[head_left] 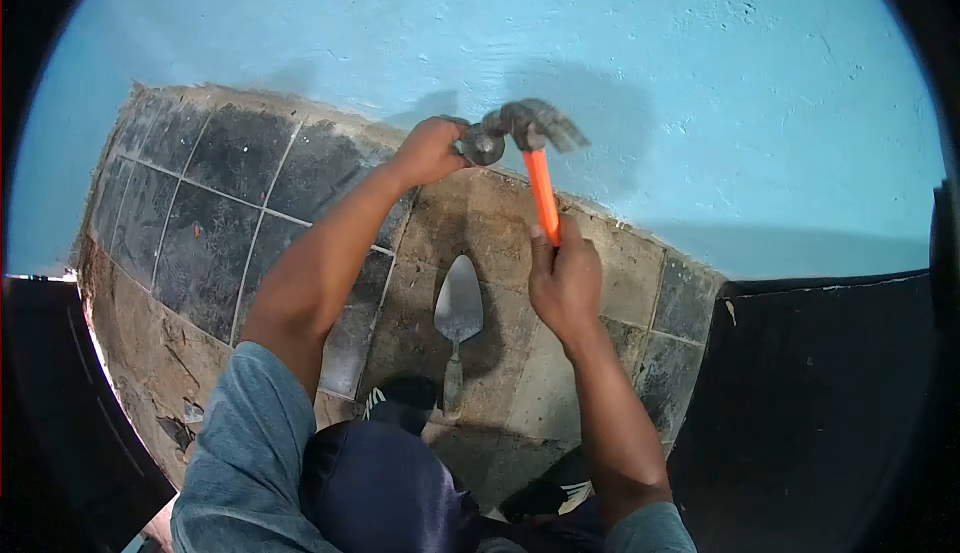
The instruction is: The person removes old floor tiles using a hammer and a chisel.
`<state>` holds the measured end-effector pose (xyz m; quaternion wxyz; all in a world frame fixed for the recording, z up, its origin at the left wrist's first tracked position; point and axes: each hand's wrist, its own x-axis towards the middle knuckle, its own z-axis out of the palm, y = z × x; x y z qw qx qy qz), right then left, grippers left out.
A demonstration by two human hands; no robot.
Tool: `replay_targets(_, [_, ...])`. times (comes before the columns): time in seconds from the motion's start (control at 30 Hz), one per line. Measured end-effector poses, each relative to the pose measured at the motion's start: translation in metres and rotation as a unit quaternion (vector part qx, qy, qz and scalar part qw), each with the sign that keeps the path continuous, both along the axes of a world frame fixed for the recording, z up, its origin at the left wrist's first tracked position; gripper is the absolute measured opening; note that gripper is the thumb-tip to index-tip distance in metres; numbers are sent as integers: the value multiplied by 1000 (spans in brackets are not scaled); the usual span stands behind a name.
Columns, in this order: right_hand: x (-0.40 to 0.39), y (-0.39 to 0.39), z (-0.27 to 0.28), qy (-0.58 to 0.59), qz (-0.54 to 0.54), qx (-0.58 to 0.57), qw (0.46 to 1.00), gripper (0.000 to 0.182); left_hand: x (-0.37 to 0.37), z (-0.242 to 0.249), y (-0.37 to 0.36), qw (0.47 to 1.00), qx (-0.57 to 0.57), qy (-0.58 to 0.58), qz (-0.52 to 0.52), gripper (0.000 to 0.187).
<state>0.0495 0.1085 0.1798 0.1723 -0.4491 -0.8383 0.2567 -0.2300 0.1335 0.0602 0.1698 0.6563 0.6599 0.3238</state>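
My left hand is closed at the foot of the blue wall, around a chisel with a round dark guard seen end-on. Most of the chisel is hidden beneath that guard and my fingers. In my right hand is a claw hammer, gripped low on its orange handle. Its slightly blurred dark head overlaps the edge of the guard, and the claw points right. Between my arms a pointing trowel lies flat on the floor, blade toward the wall and handle toward me.
Dark square tiles cover the floor at left, with a few more tiles at right. Between them is a bare brownish patch. The blue wall rises ahead. Small debris lies at lower left, and my shoes stand beside the trowel.
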Motion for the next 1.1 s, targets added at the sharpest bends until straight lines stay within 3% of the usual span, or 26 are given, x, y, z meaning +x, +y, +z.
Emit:
replay_targets(0.07, [1, -2, 21, 38, 0, 57, 998, 19, -2, -21, 6, 999, 35, -36, 8, 33])
replay_targets(0.2, [7, 2, 27, 180, 23, 181, 967, 27, -3, -13, 3, 993, 66, -96, -30, 33])
replay_targets(0.3, [2, -12, -14, 243, -31, 72, 967, 23, -4, -14, 4, 993, 64, -97, -30, 29])
replay_targets(0.37, [6, 6, -53, 76, 1, 140, 987, 24, -5, -13, 5, 998, 45, -48, -12, 28])
replay_targets(0.43, [5, 1, -59, -51, -17, 18, 998, 25, -7, -11, 4, 998, 33, -61, 8, 29])
replay_targets(0.57, [17, -17, -65, -12, -69, -75, 995, 29, -5, -13, -19, 984, -1, -169, 50, 34])
replay_targets(0.7, [62, -40, -97, -14, -65, -46, 997, 31, 12, -6, -54, 982, -12, -163, 93, 38])
replay_targets(0.93, [150, -60, -127, -115, -101, -155, 976, 34, 74, -1, -117, 994, -3, 38, -101, 44])
replay_targets(1.03, [203, -46, -116, -204, -89, -202, 954, 37, 96, 32, -103, 966, -35, 88, -240, 52])
replay_targets(1.1, [248, -37, -100, -264, -69, -221, 936, 41, 113, 52, -84, 938, 18, 118, -326, 55])
